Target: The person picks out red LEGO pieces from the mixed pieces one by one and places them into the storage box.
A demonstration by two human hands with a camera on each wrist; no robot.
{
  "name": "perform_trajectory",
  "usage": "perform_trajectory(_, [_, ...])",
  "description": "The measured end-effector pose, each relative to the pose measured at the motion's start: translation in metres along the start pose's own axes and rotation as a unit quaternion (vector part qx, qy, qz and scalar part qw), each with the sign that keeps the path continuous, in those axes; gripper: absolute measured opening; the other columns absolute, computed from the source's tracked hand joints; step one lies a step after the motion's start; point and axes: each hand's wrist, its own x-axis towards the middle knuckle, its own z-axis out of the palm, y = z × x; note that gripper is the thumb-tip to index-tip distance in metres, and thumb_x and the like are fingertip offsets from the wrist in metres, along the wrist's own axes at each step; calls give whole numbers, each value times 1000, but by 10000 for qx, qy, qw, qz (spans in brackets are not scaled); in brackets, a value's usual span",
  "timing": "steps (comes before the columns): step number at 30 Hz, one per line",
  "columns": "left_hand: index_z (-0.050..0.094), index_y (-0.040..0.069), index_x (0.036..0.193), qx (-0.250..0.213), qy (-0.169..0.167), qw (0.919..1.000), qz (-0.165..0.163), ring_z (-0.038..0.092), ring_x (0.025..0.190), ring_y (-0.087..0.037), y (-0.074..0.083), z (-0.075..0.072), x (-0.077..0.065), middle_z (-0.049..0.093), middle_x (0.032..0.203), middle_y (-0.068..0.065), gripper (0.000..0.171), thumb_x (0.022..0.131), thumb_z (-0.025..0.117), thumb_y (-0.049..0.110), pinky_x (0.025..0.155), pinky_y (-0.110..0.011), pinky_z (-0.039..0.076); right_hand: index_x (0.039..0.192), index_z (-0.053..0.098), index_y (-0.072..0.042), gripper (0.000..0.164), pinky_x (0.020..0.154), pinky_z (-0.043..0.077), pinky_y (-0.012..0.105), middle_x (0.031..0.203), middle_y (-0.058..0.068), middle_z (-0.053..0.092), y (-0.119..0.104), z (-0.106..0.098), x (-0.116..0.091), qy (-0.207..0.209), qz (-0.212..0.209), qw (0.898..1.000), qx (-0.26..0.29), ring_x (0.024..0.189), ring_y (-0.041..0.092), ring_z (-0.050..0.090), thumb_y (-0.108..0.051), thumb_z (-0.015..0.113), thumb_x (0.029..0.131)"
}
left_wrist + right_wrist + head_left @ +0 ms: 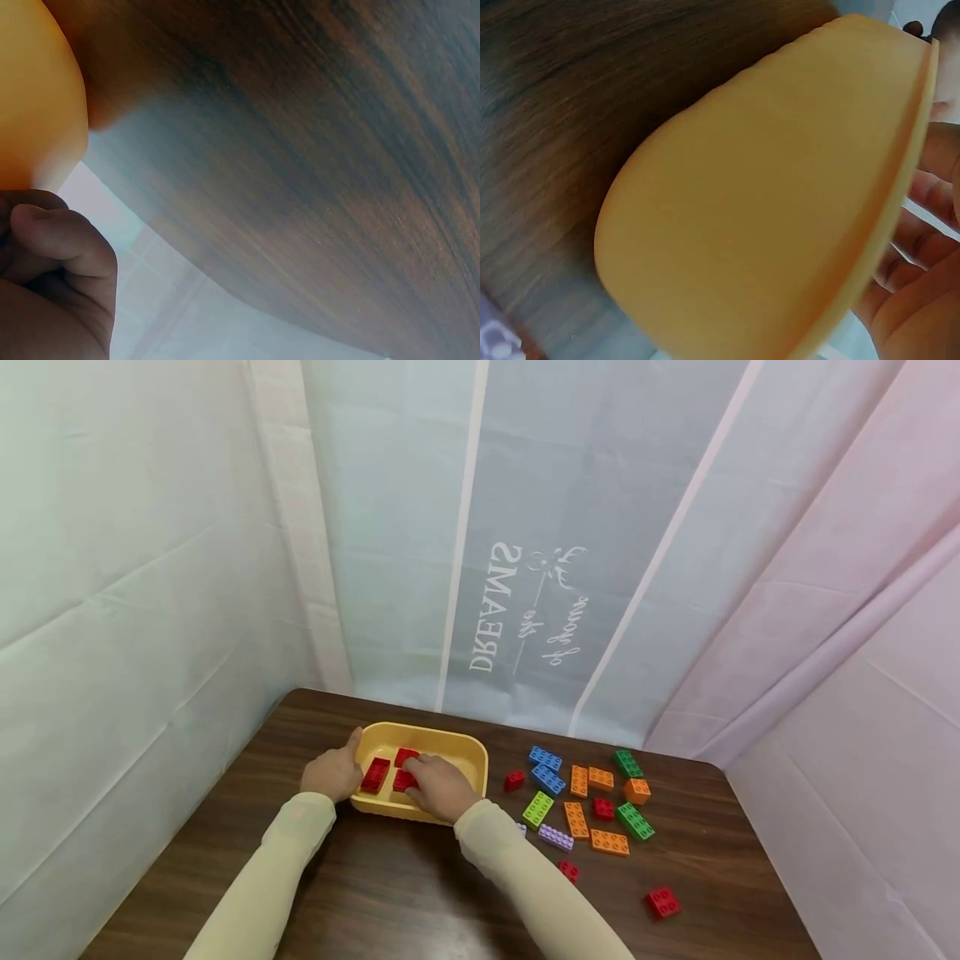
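A yellow tray [468, 747] stands toward the back left of the table, with a longer red building brick [375, 775] and two smaller red bricks in it. My left hand [332, 772] grips the tray's left end; its curled fingers [71, 240] show beside the yellow wall in the left wrist view. Reaching over the right part of the tray, my right hand [444, 787] pinches the nearer small red brick [403, 780]. The farther small red brick [406, 756] lies by its fingertips. In the right wrist view the tray wall [757, 180] hides those bricks and the fingertips.
Right of the tray lie several loose bricks: blue [547, 778], lime [537, 810], orange [610, 842], green [635, 821] and purple [556, 837]. One red brick [663, 902] sits nearer the front right. Hanging cloth [390, 568] borders the dark wooden table [375, 893].
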Motion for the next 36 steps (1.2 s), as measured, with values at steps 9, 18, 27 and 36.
perform_trajectory(9, [14, 10, 152, -63, -24, 10000, -39, 49, 52, -23, 0, 0, 0, 50, 59, -7, 71, 89, 47, 18, 54, -39, 43, 99, 62, -16, 22, 62, 39, 22, 73, -10, 50, 2, 16, 11, -90, 124, 9999, -23, 65, 9, 46, -28, 72, 84])
perform_trajectory(18, [14, 10, 152, -49, -6, 10000, 1, 48, 52, -23, -1, 1, 0, 49, 59, -7, 72, 89, 47, 17, 53, -38, 43, 96, 63, -17, 20, 62, 42, 24, 69, -11, 51, 1, 23, 23, -208, 294, 9992, -175, 62, 8, 47, -29, 73, 83])
perform_trajectory(27, [15, 9, 152, -48, 36, 10000, 33, 47, 51, -23, 1, 0, -3, 49, 58, -8, 71, 89, 47, 16, 52, -37, 41, 89, 62, -17, 15, 58, 42, 26, 65, -10, 50, -3, 25, 33, -527, 644, 9960, -332, 59, 10, 48, -27, 73, 82])
perform_trajectory(36, [14, 9, 152, -1, 89, 9999, 62, 47, 51, -23, -1, 0, -1, 48, 59, -8, 71, 89, 46, 16, 51, -38, 41, 89, 62, -18, 17, 59, 43, 25, 64, -9, 50, -4, 27, 38, -673, 583, 9945, -558, 58, 10, 48, -30, 72, 83])
